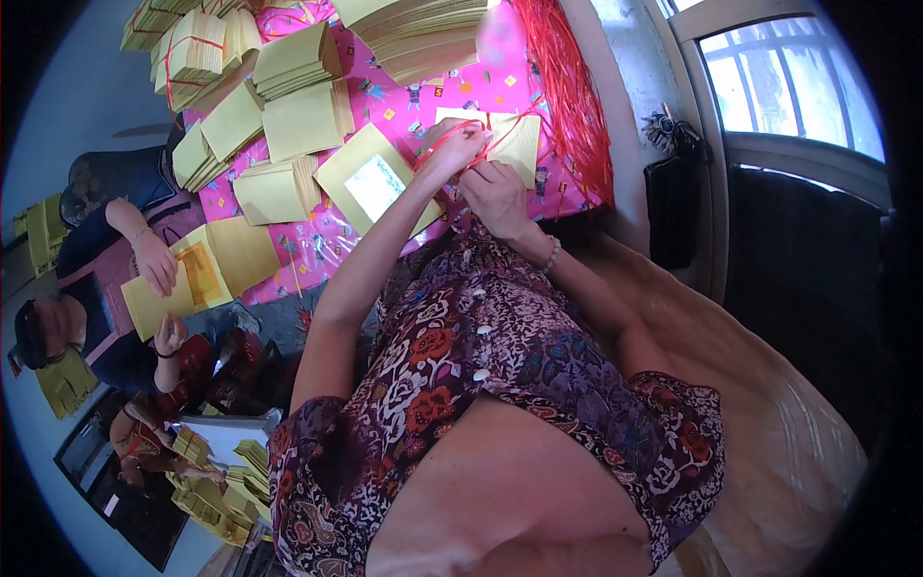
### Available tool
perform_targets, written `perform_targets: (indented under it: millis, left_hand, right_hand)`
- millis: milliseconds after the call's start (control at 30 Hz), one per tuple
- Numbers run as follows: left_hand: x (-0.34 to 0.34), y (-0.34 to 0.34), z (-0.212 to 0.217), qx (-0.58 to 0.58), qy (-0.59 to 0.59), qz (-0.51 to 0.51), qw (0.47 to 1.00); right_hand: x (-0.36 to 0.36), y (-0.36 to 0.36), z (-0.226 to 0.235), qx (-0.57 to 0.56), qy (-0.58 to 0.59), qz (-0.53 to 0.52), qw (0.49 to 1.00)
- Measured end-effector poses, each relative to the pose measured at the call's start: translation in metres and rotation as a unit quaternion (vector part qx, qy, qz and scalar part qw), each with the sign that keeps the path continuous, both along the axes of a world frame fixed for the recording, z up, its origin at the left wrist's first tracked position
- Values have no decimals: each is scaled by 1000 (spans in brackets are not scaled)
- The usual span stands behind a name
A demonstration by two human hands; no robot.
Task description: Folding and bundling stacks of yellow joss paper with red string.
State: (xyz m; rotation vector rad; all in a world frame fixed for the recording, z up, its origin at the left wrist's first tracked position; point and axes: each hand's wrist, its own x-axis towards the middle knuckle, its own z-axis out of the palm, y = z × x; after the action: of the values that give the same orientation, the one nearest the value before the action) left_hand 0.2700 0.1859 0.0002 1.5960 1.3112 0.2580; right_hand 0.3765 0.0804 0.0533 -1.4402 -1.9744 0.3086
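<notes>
A bundle of yellow paper [517, 152] lies near the table's edge with red string [499, 142] crossing over it. My left hand [458, 150] is above the bundle's left part, its fingers pinched on the red string. Just nearer to me, my right hand [495, 195] is closed, with thumb and fingers together at the same string. The two hands almost touch, and the fingertips partly hide where the strands meet. Left of them lies a yellow paper stack [336, 178] with a pale printed sheet [376, 188] on top.
Several yellow paper stacks [306, 115] cover the left of the pink patterned tablecloth [385, 101]. A long bunch of red string [567, 106] hangs over the right edge. At left, a co-worker's hands [154, 264] handle yellow paper. A wall and a barred window [788, 87] stand right.
</notes>
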Motion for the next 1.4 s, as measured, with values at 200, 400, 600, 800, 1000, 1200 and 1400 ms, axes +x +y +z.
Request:
perform_targets:
  millis: [200,400,600,800,1000,1200,1400]
  left_hand:
    - [10,2,20,-67,12,-19,998]
    - [10,4,0,-104,-69,17,992]
    - [14,2,-1,3,-22,-3,1000]
    - [3,-3,18,-15,1,-30,999]
    - [4,-3,30,24,-10,-18,999]
    - [5,-8,34,17,-33,-8,999]
    - [-5,-16,33,135,-18,-53,989]
  right_hand:
    - [-2,1,-2,-7,-5,0,1000]
    - [-31,-14,13,-13,45,123,991]
    - [-38,-26,48,-156,-19,315,936]
    - [15,22,36,-101,201,-83,971]
    - [46,56,-24,-121,214,-103,964]
    - [38,52,-22,-131,151,-164,966]
    - [37,57,-17,-109,98,-192,971]
